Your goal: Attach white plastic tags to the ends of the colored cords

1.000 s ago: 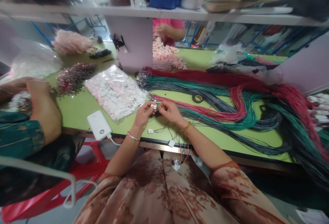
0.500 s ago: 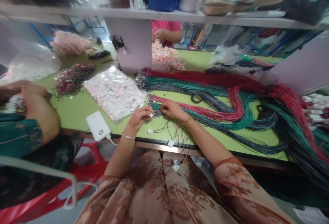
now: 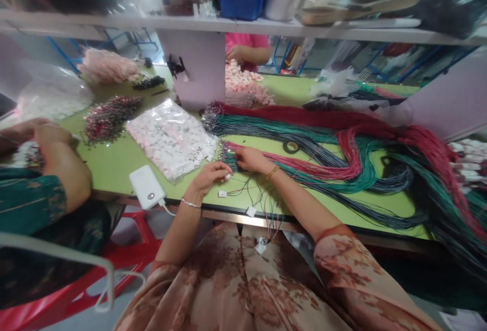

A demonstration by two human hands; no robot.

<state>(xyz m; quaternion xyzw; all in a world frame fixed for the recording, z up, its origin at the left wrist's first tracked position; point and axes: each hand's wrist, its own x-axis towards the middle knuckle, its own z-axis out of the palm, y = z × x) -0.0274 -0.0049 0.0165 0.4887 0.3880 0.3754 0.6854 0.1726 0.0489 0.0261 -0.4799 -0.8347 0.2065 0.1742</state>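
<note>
Between the fingertips of my left hand is a small white connector housing. My right hand is closed over the metal-tipped ends of the green and dark wires, its fingertips bent down; what they pinch, if anything, is too small to make out. Beside it run the red wires, green wires and dark wires in loose bundles. Near the table's front edge lie a white connector and a second connector with thin wires. Another wired connector hangs over the edge at my lap.
A clear bag of white connectors lies left of my hands, with a white power bank and its cable nearer. A tape roll sits among the wires. A co-worker's arm is at left; another person sits opposite. A shelf spans above.
My left hand has moved slightly right with the connector housing, closer to my right hand. My right hand has shifted a little left and up over the wire ends.
</note>
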